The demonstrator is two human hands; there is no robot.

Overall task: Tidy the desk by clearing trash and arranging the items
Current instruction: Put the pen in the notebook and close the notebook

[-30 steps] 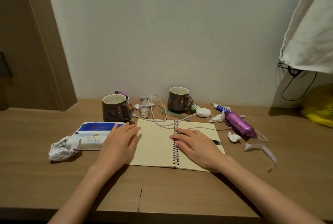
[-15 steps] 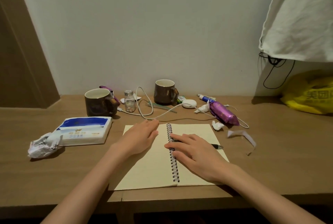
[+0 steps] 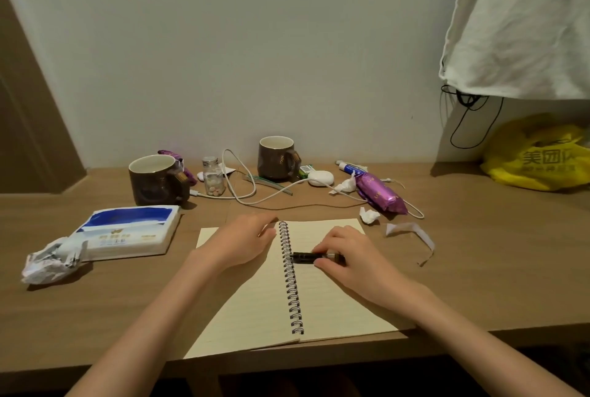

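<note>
Right hand [image 3: 351,256] was curled, fingers and thumb pinching black pen [image 3: 303,258] on right page of open notebook [image 3: 319,307], with the pen's free end sticking out left of the hand to the spiral. Left hand [image 3: 245,243] lay flat and relaxed on left page. Beyond hands, glass bottle [image 3: 213,178] held small tablets, between left mug [image 3: 153,181] and right mug [image 3: 277,158]; mug contents unclear.

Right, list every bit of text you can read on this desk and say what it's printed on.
"Nice": on the back mug.
"美团": on the yellow bag; a third character is cut off and the line beneath is blurred.
Tissue pack: print blurred, unreadable.
Purple packet: lettering too small to read.
Tube: label unreadable.
</note>
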